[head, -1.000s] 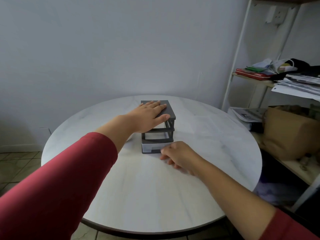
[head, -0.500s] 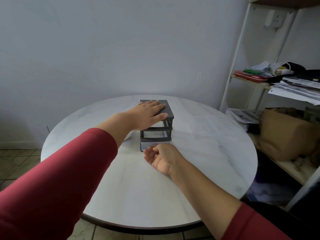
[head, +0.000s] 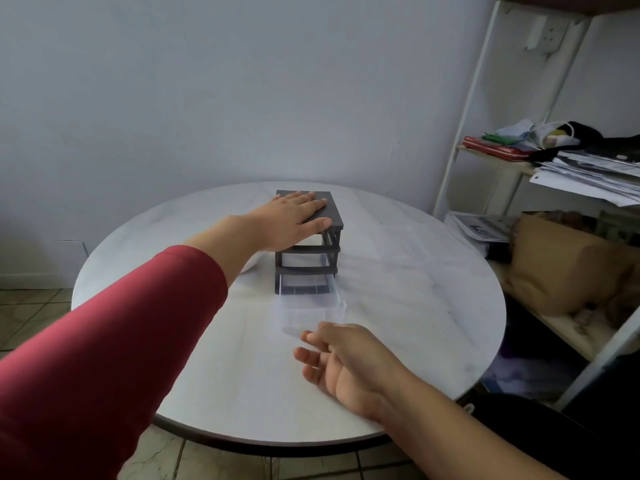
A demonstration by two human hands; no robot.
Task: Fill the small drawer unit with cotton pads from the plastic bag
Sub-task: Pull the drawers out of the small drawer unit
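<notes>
A small dark grey drawer unit point(head: 333, 211) stands near the middle of a round white table point(head: 415, 289). My left hand point(head: 287, 220) lies flat on its top, fingers spread. The clear bottom drawer point(head: 311, 308) is pulled far out toward me and looks empty. My right hand point(head: 343, 362) is palm-up at the drawer's front edge, fingertips hooked on its lip. The two upper slots show through the frame. Something pale point(head: 250, 265) peeks out beside my left wrist; I cannot tell what it is. No cotton pads show.
A white metal shelf rack point(head: 460, 133) stands to the right of the table, holding stacked papers point(head: 588, 171), a red folder and a brown paper bag point(head: 561, 265). The wall is close behind the table. Tiled floor shows at the lower left.
My right hand turned palm-up at the bottom drawer's front and drew the clear drawer out toward me. My left hand stayed flat on the unit's top.
</notes>
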